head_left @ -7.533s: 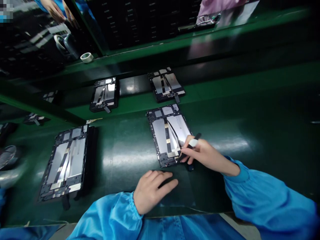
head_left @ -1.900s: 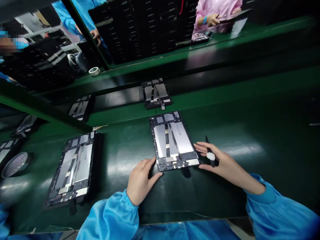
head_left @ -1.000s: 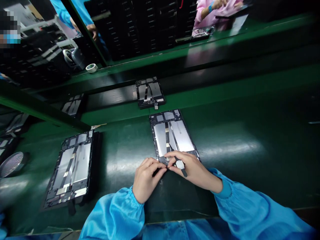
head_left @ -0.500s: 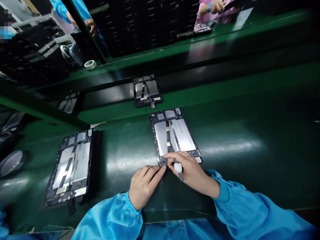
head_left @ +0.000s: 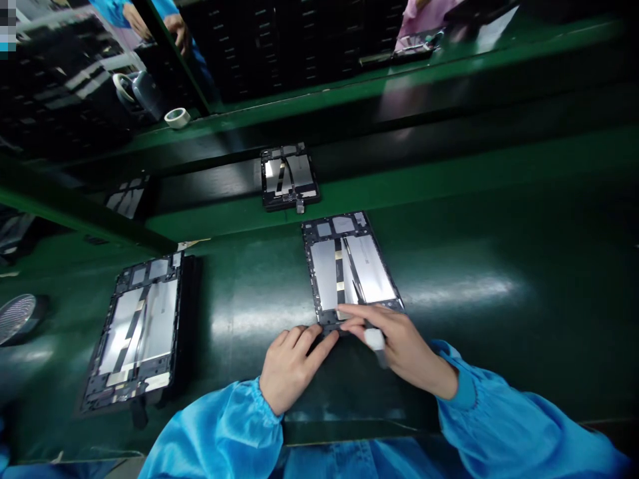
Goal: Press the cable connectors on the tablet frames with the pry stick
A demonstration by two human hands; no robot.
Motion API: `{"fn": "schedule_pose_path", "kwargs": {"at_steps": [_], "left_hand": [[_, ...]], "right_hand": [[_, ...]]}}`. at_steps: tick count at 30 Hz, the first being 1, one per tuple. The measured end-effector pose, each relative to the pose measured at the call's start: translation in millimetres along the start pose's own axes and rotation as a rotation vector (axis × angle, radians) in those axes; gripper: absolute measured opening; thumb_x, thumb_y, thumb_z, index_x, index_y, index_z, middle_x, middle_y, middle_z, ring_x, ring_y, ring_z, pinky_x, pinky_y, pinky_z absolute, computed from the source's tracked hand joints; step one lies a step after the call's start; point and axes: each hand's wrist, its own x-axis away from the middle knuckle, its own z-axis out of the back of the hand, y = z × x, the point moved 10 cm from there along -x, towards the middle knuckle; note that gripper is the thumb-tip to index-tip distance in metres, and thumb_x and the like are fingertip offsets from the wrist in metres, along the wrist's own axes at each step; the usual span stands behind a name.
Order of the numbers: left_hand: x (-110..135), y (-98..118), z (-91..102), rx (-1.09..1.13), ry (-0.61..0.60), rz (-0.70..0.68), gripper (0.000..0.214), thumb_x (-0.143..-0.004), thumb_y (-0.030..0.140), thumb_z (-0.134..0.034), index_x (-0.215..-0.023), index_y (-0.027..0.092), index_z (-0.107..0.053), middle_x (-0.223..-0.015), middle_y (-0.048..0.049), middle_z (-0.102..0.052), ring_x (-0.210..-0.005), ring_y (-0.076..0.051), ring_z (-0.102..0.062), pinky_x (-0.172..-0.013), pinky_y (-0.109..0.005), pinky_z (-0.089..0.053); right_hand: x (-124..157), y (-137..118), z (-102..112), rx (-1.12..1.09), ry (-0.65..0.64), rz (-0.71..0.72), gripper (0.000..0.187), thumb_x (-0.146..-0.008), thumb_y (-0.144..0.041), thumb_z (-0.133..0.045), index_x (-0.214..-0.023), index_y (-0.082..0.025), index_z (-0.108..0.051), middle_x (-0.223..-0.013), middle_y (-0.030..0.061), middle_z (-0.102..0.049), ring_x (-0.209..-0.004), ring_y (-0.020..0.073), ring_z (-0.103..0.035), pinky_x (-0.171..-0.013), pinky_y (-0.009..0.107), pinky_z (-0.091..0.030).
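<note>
An opened tablet point(head_left: 377, 266) lies in front of me, its silver battery and black flat cables exposed. My left hand point(head_left: 292, 366) grips its near left corner, with the fingertips on the frame and the thumb along the bottom edge. Over the tablet's near end, my right hand point(head_left: 407, 346) has its index finger stretched over the inner parts and its thumb close below. Whatever lies between those fingertips is hidden. A small white tab with a grey tail point(head_left: 374, 339) shows against the right hand's fingers; where it is attached is not visible.
Another opened tablet point(head_left: 142, 326) rests on a dark block at left. A smaller-looking one point(head_left: 289, 176) sits farther back. A green post point(head_left: 100, 209) slants across the left side. A tape roll point(head_left: 177, 118) lies on the back ledge; co-workers' hands point(head_left: 174, 30) show beyond.
My right hand has moved slightly right, and the white tab has shifted right along with it. The left hand remains at the tablet's corner. The view has shifted a little.
</note>
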Motion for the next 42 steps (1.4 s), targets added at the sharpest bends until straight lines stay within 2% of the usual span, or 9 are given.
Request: {"fn": "schedule_pose_path", "kwargs": {"at_steps": [5,11,18,22,29,34,36,39,42], "left_hand": [[0.4,0.3,-5.3,0.031,-0.036,0.044,0.032,-0.099,0.014,-0.046,-0.128,0.02,-0.058,-0.108,-0.0086,-0.061,-0.087,-0.019,-0.056,-0.072,-0.031,-0.046],[1.0,-2.2,-5.1,0.071,-0.033,0.061,0.033,-0.098,0.014,-0.049,-0.128,0.021,-0.058,-0.107,-0.0075,-0.06,-0.088,-0.019,-0.056,-0.072,-0.03,-0.047],[3.4,-2.6,-7.3,0.054,-0.015,0.055,0.032,-0.099,0.016,-0.046,-0.128,0.022,-0.059,-0.107,-0.0077,-0.062,-0.086,-0.018,-0.058,-0.072,-0.03,-0.05],[7.2,-4.1,-5.6,0.067,-0.011,0.024,0.035,-0.099,0.013,-0.045,-0.131,0.022,-0.057,-0.111,-0.0078,-0.063,-0.09,-0.018,-0.059,-0.077,-0.03,-0.051],[9.6,-8.3,4.0,0.122,0.038,0.004,0.031,-0.098,0.013,-0.049,-0.126,0.021,-0.06,-0.115,-0.0063,-0.066,-0.097,-0.017,-0.06,-0.085,-0.03,-0.051],[8.0,-11.2,3.0,0.127,0.047,-0.01,0.03,-0.099,0.012,-0.048,-0.125,0.02,-0.062,-0.113,-0.0063,-0.067,-0.095,-0.017,-0.059,-0.084,-0.029,-0.05],[7.7,-12.5,4.0,0.129,0.052,-0.012,0.029,-0.099,0.013,-0.049,-0.123,0.02,-0.063,-0.112,-0.0066,-0.067,-0.094,-0.017,-0.059,-0.084,-0.03,-0.05],[6.8,-7.4,7.0,0.122,0.05,-0.005,0.029,-0.098,0.015,-0.05,-0.125,0.019,-0.062,-0.116,-0.0078,-0.067,-0.099,-0.019,-0.059,-0.084,-0.031,-0.048],[3.4,19.1,8.1,0.209,0.024,-0.075,0.029,-0.099,0.016,-0.049,-0.127,0.017,-0.06,-0.119,-0.0082,-0.066,-0.107,-0.02,-0.058,-0.083,-0.03,-0.046]], "right_hand": [[20.8,10.3,10.9,-0.184,0.026,-0.168,0.031,-0.1,-0.026,-0.051,-0.13,-0.03,-0.061,-0.095,0.0029,-0.066,-0.061,0.0112,-0.062,-0.055,0.023,-0.056],[21.6,15.6,-1.9,-0.172,0.032,-0.208,0.016,-0.096,-0.028,-0.057,-0.105,-0.022,-0.068,-0.091,0.0045,-0.071,-0.068,0.0151,-0.069,-0.055,0.024,-0.056],[31.5,31.8,18.5,-0.081,0.125,-0.244,0.016,-0.095,-0.029,-0.056,-0.097,-0.02,-0.069,-0.07,0.0015,-0.068,-0.055,0.0149,-0.065,-0.051,0.025,-0.055],[34.5,34.3,23.1,-0.109,0.149,-0.24,0.016,-0.096,-0.028,-0.055,-0.098,-0.02,-0.069,-0.072,0.0024,-0.069,-0.055,0.0149,-0.066,-0.046,0.024,-0.054],[18.2,4.0,-0.4,-0.153,-0.029,-0.076,0.02,-0.096,-0.022,-0.056,-0.111,-0.022,-0.07,-0.106,0.0056,-0.075,-0.086,0.0187,-0.073,-0.078,0.03,-0.061],[9.5,-6.7,-9.6,-0.134,-0.124,-0.024,0.02,-0.097,-0.019,-0.055,-0.113,-0.022,-0.067,-0.106,0.0049,-0.074,-0.102,0.0204,-0.07,-0.09,0.033,-0.057],[9.2,-2.3,-10.6,-0.165,-0.14,-0.077,0.019,-0.097,-0.022,-0.055,-0.112,-0.022,-0.067,-0.103,0.0048,-0.073,-0.096,0.0196,-0.07,-0.082,0.031,-0.059],[15.8,16.1,-6.2,-0.268,-0.13,-0.252,0.017,-0.095,-0.029,-0.059,-0.107,-0.022,-0.067,-0.099,0.0049,-0.072,-0.079,0.0165,-0.071,-0.058,0.023,-0.06],[30.7,33.0,5.5,-0.276,-0.111,-0.378,0.017,-0.092,-0.034,-0.061,-0.097,-0.02,-0.068,-0.085,0.0036,-0.071,-0.063,0.014,-0.068,-0.049,0.022,-0.056]]}}
